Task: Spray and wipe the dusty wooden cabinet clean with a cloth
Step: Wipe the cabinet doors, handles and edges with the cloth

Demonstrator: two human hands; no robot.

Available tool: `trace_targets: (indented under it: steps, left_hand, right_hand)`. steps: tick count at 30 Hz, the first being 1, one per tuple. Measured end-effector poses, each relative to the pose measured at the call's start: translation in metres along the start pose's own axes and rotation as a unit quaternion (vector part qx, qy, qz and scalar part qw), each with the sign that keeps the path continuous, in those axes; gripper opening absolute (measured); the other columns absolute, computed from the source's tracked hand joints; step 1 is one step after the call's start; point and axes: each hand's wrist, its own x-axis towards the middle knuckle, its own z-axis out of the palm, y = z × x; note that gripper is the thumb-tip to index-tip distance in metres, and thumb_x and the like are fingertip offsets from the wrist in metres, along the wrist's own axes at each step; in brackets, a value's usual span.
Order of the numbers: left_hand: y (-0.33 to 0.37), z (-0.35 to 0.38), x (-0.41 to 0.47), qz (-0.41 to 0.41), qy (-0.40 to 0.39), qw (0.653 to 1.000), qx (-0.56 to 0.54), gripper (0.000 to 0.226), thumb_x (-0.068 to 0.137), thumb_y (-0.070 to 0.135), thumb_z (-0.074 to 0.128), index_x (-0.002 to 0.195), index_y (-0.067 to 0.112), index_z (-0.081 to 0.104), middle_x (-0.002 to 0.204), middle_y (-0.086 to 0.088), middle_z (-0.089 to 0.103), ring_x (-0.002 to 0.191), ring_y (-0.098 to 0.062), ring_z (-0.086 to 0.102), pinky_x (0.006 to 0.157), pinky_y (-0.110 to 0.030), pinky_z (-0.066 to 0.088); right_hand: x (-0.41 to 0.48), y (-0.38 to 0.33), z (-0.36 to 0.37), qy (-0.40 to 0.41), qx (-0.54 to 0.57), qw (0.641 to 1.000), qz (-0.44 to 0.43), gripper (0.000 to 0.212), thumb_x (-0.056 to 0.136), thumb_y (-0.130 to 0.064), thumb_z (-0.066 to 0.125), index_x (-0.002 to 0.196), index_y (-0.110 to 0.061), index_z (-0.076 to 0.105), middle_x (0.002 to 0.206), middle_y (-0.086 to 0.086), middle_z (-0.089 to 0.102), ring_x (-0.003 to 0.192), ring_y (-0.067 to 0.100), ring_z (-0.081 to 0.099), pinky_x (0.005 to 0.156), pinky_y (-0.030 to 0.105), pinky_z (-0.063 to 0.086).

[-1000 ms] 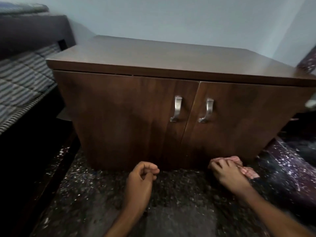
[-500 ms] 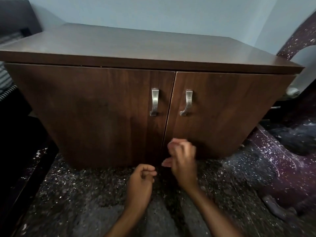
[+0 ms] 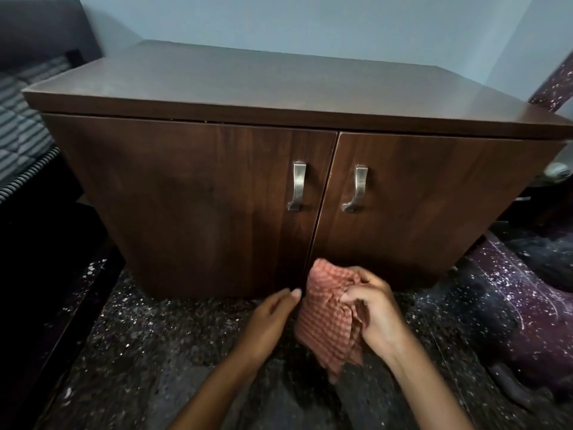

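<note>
Your right hand [image 3: 376, 311] pinches the red checked cloth [image 3: 325, 321], thumb and fingers bunched into its right side. It holds the cloth off the floor [image 3: 155, 352], just in front of the bottom front edge of the cabinet [image 3: 217, 197] and below the seam where the two doors meet. Your left hand [image 3: 269, 318] is spread with fingers straight, its tips just beside the cloth's left edge; I cannot tell whether they touch it. The cloth hangs crumpled, so the step in hand looks like readying it for wiping. Bring the left hand onto the loose edge and fold the cloth into a flat pad that fills your palm. A wad wipes only with its high spots and drags dust into streaks. No spray bottle shows, so you will likely have to fetch it before wetting the wood. The cabinet top [image 3: 263, 76] looks dull and hazy. Start at its back edge and work toward the front edge, then go down the doors, so that what falls lands on wood not yet cleaned. Wipe along the grain in overlapping strokes and turn the pad to a fresh face as it greys. Work round the metal handles [image 3: 297, 189] rather than skimming over them.
</note>
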Motion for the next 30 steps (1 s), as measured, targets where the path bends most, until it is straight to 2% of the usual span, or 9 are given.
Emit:
trace_targets:
  steps: [3,8,10,12,15,18,21,26,30]
  left_hand:
    - [0.023,-0.002,-0.01,-0.012,-0.057,0.998,-0.036,0.06,0.071,0.057,0.07,0.114,0.017,0.063,0.111,0.003,0.069,0.102,-0.009,0.062,0.083,-0.018,0.048]
    - [0.084,-0.02,-0.039,0.0,-0.047,0.987,-0.156,0.035,0.066,0.023,0.081,0.086,0.01,0.056,0.077,-0.004,0.066,0.07,-0.015,0.062,0.063,-0.029,0.05]
    - [0.126,-0.024,-0.052,0.015,-0.028,0.99,-0.136,0.034,0.069,0.019,0.079,0.078,0.013,0.047,0.065,-0.003,0.058,0.051,-0.014,0.056,0.041,-0.026,0.046]
    - [0.173,-0.027,-0.066,0.026,0.002,0.997,-0.079,0.036,0.075,0.018,0.076,0.079,0.015,0.04,0.065,0.0,0.052,0.047,-0.009,0.053,0.036,-0.023,0.04]
    - [0.241,-0.027,-0.081,0.026,-0.004,1.0,0.014,0.036,0.086,0.007,0.064,0.083,0.017,0.03,0.069,0.002,0.042,0.051,-0.005,0.046,0.037,-0.017,0.034]
    - [0.304,-0.02,-0.097,0.018,-0.037,0.997,0.061,0.035,0.084,-0.01,0.053,0.084,0.017,0.03,0.073,-0.002,0.039,0.062,-0.01,0.042,0.047,-0.019,0.037]
    - [0.366,-0.014,-0.119,-0.006,-0.053,0.996,0.064,0.043,0.078,-0.02,0.05,0.097,0.017,0.041,0.082,-0.005,0.047,0.069,-0.012,0.05,0.051,-0.019,0.043]
    - [0.442,-0.016,-0.136,-0.081,-0.066,0.994,0.003,0.045,0.076,-0.011,0.066,0.115,0.011,0.059,0.111,-0.019,0.064,0.093,-0.032,0.063,0.084,-0.043,0.053]
    - [0.489,-0.011,-0.14,-0.13,-0.071,0.989,0.003,0.02,0.091,0.003,0.054,0.107,0.013,0.046,0.1,-0.01,0.061,0.082,-0.021,0.063,0.071,-0.038,0.054]
  right_hand:
    - [-0.014,-0.021,0.02,-0.044,0.175,0.983,0.031,0.032,0.055,0.0,0.053,0.08,-0.006,0.072,0.078,0.015,0.07,0.071,0.026,0.069,0.068,0.032,0.057]
    - [-0.025,-0.066,0.05,-0.017,0.246,0.967,0.058,0.028,0.06,-0.012,0.061,0.085,-0.012,0.073,0.086,0.012,0.069,0.08,0.025,0.067,0.089,0.041,0.045]
    - [-0.03,-0.093,0.062,-0.042,0.261,0.962,0.072,0.047,0.047,-0.015,0.076,0.093,-0.01,0.069,0.084,0.012,0.066,0.079,0.027,0.064,0.089,0.041,0.042]
    - [-0.038,-0.125,0.073,-0.055,0.238,0.966,0.09,0.067,0.042,-0.019,0.082,0.105,-0.006,0.062,0.095,0.014,0.064,0.091,0.031,0.059,0.094,0.043,0.041]
    - [-0.053,-0.186,0.095,-0.081,0.135,0.983,0.098,0.062,0.059,-0.026,0.082,0.112,-0.001,0.06,0.101,0.013,0.067,0.091,0.025,0.063,0.079,0.035,0.051]
    - [-0.063,-0.243,0.115,-0.024,0.006,0.996,0.091,0.023,0.076,-0.006,0.072,0.097,-0.005,0.065,0.089,0.008,0.072,0.081,0.023,0.067,0.065,0.03,0.055]
    - [-0.069,-0.302,0.129,0.02,-0.025,0.996,0.086,0.015,0.08,0.002,0.064,0.092,-0.006,0.065,0.084,0.005,0.073,0.077,0.019,0.068,0.063,0.029,0.055]
    - [-0.078,-0.388,0.142,0.007,0.014,0.995,0.094,0.022,0.072,-0.005,0.063,0.094,-0.008,0.064,0.083,0.003,0.071,0.074,0.015,0.066,0.063,0.03,0.051]
    - [-0.075,-0.439,0.153,0.017,0.004,0.994,0.104,0.016,0.086,0.0,0.055,0.094,-0.01,0.063,0.08,0.0,0.071,0.073,0.014,0.065,0.064,0.03,0.048]
